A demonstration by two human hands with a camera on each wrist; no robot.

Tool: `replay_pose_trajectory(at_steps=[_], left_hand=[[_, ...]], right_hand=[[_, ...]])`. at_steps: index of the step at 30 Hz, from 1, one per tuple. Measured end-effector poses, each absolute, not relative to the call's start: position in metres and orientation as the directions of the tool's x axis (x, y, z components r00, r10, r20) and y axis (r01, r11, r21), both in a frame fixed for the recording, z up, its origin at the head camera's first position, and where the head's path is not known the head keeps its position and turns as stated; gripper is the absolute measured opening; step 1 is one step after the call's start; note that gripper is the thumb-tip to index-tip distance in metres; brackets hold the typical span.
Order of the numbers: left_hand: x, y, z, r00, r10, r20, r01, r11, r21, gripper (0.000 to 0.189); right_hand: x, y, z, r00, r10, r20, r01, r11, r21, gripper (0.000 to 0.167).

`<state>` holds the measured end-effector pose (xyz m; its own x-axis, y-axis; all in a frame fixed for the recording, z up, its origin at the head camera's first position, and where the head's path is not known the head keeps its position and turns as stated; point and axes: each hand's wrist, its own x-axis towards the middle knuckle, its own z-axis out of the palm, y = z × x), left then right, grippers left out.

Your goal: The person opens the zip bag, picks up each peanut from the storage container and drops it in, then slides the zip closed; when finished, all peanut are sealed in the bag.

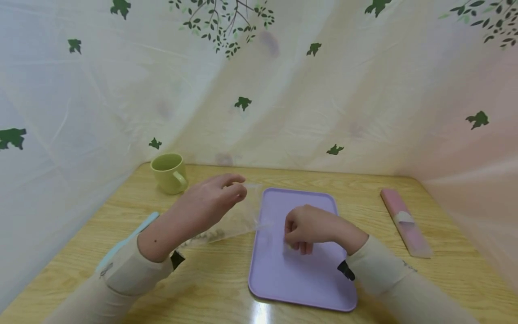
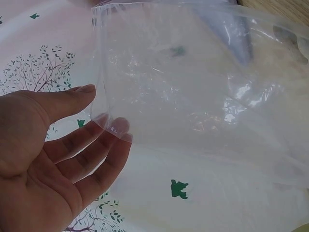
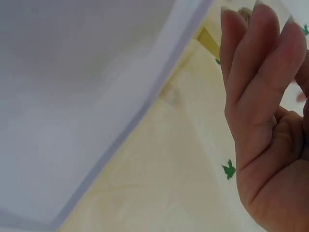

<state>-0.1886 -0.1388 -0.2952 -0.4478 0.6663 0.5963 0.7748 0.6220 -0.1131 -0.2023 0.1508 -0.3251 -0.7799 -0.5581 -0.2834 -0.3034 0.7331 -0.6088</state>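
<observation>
A clear plastic bag (image 1: pixel 238 216) lies on the table left of the lilac tray (image 1: pixel 279 279), with several small pale round pieces (image 1: pixel 212 235) in it. Over the bag is my left hand (image 1: pixel 210 198); in the left wrist view its fingertips (image 2: pixel 118 126) touch the bag's edge, while the thumb stands apart from them. Low above the tray, my right hand (image 1: pixel 311 229) has its fingers curled together. A small tan piece (image 3: pixel 245 14) shows between those fingertips in the right wrist view, mostly hidden; its kind cannot be made out.
A green mug (image 1: pixel 167 173) stands at the back left. Beside my left forearm lies a light blue long object (image 1: pixel 125 240), partly covered. On the right is a pink slim case (image 1: pixel 404 225) with a pale band. A leaf-patterned cloth (image 1: pixel 283 126) encloses the table.
</observation>
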Motion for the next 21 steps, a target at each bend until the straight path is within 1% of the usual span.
replay_pose_trajectory(at_steps=[5,12,17,21], left_hand=[[-0.189,-0.139,-0.296,-0.445,0.667,0.598,0.774,0.622,-0.119,0.016],[-0.189,-0.139,-0.296,-0.445,0.673,0.591,0.774,0.621,-0.124,0.017],[-0.188,-0.139,-0.295,-0.456,0.676,0.579,0.775,0.621,-0.115,0.018],[-0.188,-0.139,-0.295,-0.456,0.677,0.578,0.775,0.621,-0.116,0.018]], right_hand=[[-0.209,0.153,-0.310,-0.825,-0.530,-0.196,-0.291,0.696,-0.656,0.011],[-0.213,0.140,-0.301,-0.856,-0.512,-0.063,-0.303,0.598,-0.742,0.015],[-0.213,0.126,-0.297,-0.886,-0.460,-0.049,-0.251,0.567,-0.784,0.019],[-0.211,0.120,-0.295,-0.893,-0.448,-0.049,-0.234,0.555,-0.798,0.023]])
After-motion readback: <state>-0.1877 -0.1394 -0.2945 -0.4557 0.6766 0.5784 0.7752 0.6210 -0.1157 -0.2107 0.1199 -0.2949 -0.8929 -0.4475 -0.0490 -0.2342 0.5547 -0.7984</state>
